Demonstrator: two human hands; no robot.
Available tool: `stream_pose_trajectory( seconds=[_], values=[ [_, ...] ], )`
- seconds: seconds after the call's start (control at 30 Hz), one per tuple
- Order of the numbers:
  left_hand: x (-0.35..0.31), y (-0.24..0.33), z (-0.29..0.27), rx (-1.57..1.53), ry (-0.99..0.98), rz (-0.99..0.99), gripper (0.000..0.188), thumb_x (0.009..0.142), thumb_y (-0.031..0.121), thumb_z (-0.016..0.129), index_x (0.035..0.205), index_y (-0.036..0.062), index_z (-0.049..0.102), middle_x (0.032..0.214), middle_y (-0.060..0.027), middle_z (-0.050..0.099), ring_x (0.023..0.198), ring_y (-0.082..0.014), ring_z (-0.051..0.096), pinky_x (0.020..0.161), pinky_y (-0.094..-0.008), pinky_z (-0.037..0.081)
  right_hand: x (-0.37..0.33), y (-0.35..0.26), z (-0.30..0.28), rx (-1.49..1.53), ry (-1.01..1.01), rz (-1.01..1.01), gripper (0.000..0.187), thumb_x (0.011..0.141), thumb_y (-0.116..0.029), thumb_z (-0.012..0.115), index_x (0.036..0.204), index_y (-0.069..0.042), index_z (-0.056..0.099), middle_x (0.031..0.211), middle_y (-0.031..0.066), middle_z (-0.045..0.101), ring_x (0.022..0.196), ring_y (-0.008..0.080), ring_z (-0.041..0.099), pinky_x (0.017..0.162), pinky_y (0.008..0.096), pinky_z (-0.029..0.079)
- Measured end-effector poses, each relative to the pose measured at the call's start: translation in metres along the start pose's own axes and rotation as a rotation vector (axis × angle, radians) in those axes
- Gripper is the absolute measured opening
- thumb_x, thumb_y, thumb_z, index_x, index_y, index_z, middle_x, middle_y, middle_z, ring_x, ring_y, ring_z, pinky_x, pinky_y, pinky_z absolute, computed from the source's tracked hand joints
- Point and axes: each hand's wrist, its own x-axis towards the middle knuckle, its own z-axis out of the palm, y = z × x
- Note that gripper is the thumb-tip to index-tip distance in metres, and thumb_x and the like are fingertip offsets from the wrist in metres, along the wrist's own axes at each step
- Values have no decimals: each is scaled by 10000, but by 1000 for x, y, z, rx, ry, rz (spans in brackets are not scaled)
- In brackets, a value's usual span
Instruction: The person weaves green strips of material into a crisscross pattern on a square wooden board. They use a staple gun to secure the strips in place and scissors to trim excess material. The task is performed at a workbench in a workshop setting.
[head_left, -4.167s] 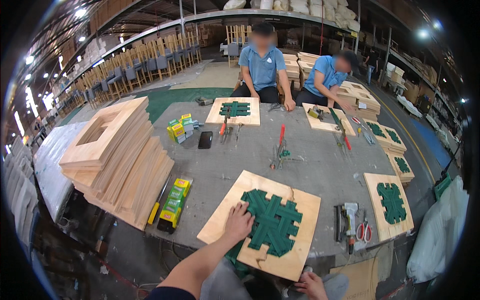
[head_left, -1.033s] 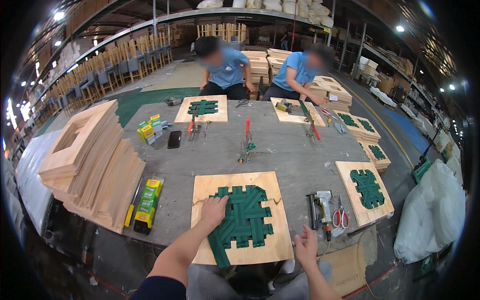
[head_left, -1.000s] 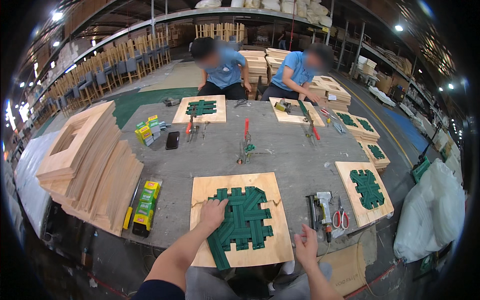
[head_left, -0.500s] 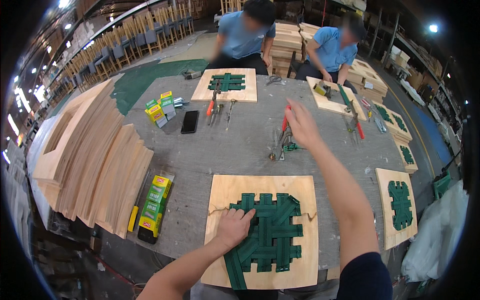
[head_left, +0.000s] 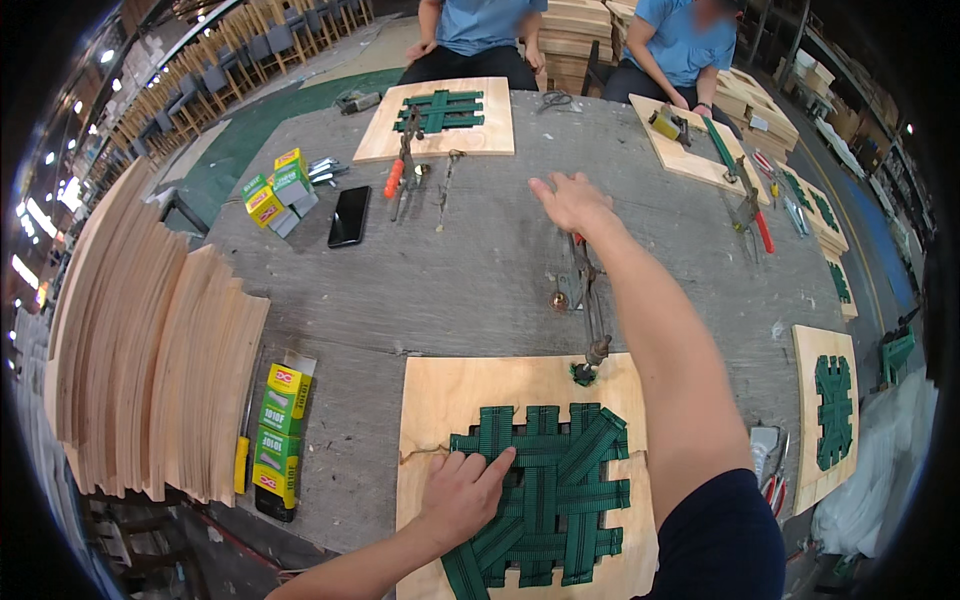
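Observation:
In front of me lies a pale wooden board (head_left: 425,385) whose opening is crossed by woven green webbing straps (head_left: 540,500). My left hand (head_left: 465,495) rests on the webbing's left side, its index finger stretched out and the others bent. Beyond the board's far edge, my right hand (head_left: 575,205) is spread with fingers apart, just over the red handle of a long metal hand tool (head_left: 592,305). I cannot tell whether the palm touches that handle. The tool's near end reaches the board's far edge, beside a small green scrap (head_left: 583,374).
Stacked wooden panels (head_left: 150,360) stand left, near yellow-green boxes (head_left: 281,425) and a yellow-handled tool (head_left: 241,465). A phone (head_left: 349,217) lies farther off. Two people in blue sit across the table behind boards (head_left: 375,135). Another webbed board (head_left: 808,450) is at right, near red-handled pliers (head_left: 775,490).
The tool's near end and the green scrap have come toward me, onto the board's far edge. My right hand's fingers have spread to the left. My left hand stays on the webbing; the view has shifted.

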Motion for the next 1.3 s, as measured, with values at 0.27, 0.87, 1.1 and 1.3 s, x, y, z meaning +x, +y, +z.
stream_pose_trajectory(
  seconds=[0.27,0.87,1.1,1.3],
  values=[
    [9,1,-4,-87,89,116,403,855,131,717,1256,156,699,768,-15,481,726,-212,499,698,-388,381,-4,61,-4,365,160,0,724,1058,-612,283,1563,-112,423,1608,212,383,1490,377,365,1228,552,253],
    [-4,16,0,75,252,66,257,893,182,668,1143,171,728,847,-54,656,849,-278,643,791,-462,476,-594,138,123,158,520,-20,440,880,-308,679,1274,-114,654,1387,145,567,1321,378,533,1092,587,397],
    [-47,37,-21,-172,310,-35,225,961,171,633,1155,108,727,876,-126,679,810,-345,667,737,-453,522,-590,137,130,173,657,-73,376,877,-378,705,1171,-144,696,1341,99,609,1292,344,564,1056,605,410],
    [-144,108,-49,-622,283,-222,238,983,108,631,1189,40,730,898,-129,714,808,-246,678,744,-345,533,-593,148,129,179,690,-76,375,871,-406,709,1148,-152,699,1319,85,624,1281,326,573,1048,616,407]
  ],
)
